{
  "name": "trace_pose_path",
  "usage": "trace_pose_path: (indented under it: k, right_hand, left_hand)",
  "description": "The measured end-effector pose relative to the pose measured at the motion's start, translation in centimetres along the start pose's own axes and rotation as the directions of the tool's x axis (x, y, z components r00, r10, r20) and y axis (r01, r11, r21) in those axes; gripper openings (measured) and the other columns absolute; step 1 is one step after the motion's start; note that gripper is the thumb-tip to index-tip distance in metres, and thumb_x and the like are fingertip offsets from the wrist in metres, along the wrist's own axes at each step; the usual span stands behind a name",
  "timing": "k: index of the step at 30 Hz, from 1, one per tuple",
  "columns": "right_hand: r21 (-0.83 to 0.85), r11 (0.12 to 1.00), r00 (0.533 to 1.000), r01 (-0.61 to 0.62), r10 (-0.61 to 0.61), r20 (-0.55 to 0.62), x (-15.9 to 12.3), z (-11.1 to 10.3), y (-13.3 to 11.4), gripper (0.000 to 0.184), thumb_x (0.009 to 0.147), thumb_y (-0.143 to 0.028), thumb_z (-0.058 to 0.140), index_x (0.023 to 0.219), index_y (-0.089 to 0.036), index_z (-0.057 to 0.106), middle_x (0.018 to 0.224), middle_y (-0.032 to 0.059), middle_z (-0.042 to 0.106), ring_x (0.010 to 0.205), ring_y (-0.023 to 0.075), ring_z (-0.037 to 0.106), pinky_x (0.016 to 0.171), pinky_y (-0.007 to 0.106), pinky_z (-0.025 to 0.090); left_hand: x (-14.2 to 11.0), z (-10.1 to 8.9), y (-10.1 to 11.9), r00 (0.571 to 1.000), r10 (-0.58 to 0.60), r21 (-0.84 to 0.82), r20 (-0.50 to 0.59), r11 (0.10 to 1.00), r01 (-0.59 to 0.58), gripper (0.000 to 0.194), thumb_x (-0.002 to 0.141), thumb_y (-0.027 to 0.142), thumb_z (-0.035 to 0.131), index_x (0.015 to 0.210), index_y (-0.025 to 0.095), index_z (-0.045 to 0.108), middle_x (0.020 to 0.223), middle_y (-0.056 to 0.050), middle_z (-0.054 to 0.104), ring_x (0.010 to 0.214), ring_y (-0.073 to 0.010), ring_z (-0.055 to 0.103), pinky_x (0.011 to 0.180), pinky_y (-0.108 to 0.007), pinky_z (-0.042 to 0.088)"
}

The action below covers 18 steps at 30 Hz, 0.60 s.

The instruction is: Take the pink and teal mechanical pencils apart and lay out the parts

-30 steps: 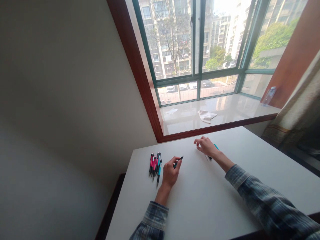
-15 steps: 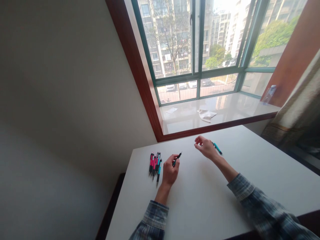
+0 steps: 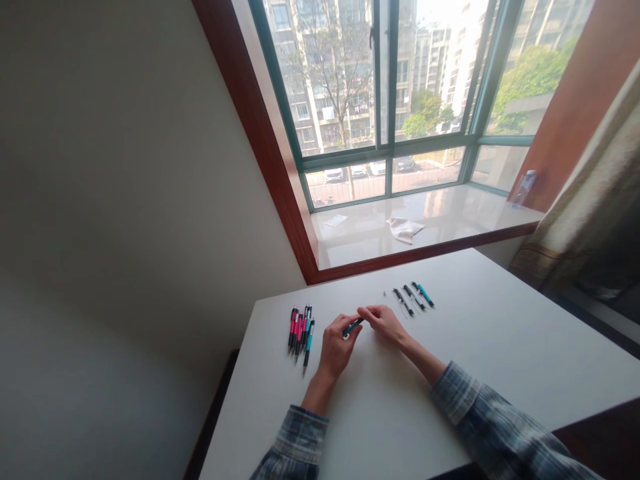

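My left hand [image 3: 334, 347] is closed round a teal and black pen [image 3: 353, 327], held just above the white table [image 3: 450, 373]. My right hand [image 3: 384, 323] has its fingertips pinched at the pen's far end, touching it. To the left of my left hand lies a bunch of several pink and teal pens [image 3: 300, 329]. Beyond my right hand a row of loose pen parts [image 3: 413, 297], black and teal, rests on the table.
A wide window sill [image 3: 450, 220] behind the table carries a crumpled white cloth [image 3: 404, 229], a slip of paper [image 3: 335, 220] and a plastic bottle [image 3: 521, 187] at the right. A curtain [image 3: 585, 200] hangs at the right. The wall runs along the table's left side.
My right hand has come back from the loose parts at the far side to the pen in my left hand and pinched its tip. The parts it covered now lie in view.
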State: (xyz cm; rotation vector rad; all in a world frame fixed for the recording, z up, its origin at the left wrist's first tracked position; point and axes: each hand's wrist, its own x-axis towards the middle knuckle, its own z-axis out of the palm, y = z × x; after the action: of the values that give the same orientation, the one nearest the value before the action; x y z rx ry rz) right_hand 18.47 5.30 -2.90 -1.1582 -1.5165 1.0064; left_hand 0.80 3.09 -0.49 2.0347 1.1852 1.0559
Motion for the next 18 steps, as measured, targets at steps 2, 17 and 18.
trace_pose_path:
  k: [2,17,18]
  right_hand:
    - [0.001,1.000,1.000,-0.001,0.001,-0.011,0.10,0.05,0.26,0.056,0.091,-0.063,0.052,0.057,-0.019,0.050,0.057,-0.0044,0.039,0.057,0.0115,0.036,0.054,0.025,0.028]
    - [-0.021,1.000,0.989,0.000,-0.003,-0.149,0.05,0.34,0.71,0.047,0.088,-0.057,0.061,0.061,-0.021,0.049,0.058,-0.0049,0.044,0.058,0.0126,0.040,0.057,0.025,0.032]
    - [-0.015,1.000,0.989,0.003,-0.005,-0.150,0.05,0.29,0.62,0.045,0.088,-0.056,0.062,0.062,-0.021,0.050,0.060,-0.0044,0.046,0.059,0.0130,0.042,0.058,0.025,0.034]
  left_hand:
    - [-0.03,0.18,0.19,1.000,-0.019,0.010,0.002,1.000,0.019,0.026,0.094,0.034,0.063,0.116,0.025,0.074,0.099,-0.005,0.074,0.089,-0.0202,0.068,0.082,-0.032,0.054]
    - [0.03,0.01,0.83,0.986,-0.160,-0.002,-0.036,0.987,0.160,0.036,0.094,0.050,0.059,0.085,0.020,0.075,0.078,-0.003,0.077,0.071,-0.0194,0.069,0.070,-0.028,0.050]
    - [0.03,-0.01,0.91,0.986,-0.163,-0.003,-0.027,0.987,0.163,0.037,0.095,0.051,0.057,0.084,0.020,0.075,0.076,-0.003,0.077,0.070,-0.0192,0.069,0.069,-0.028,0.049]
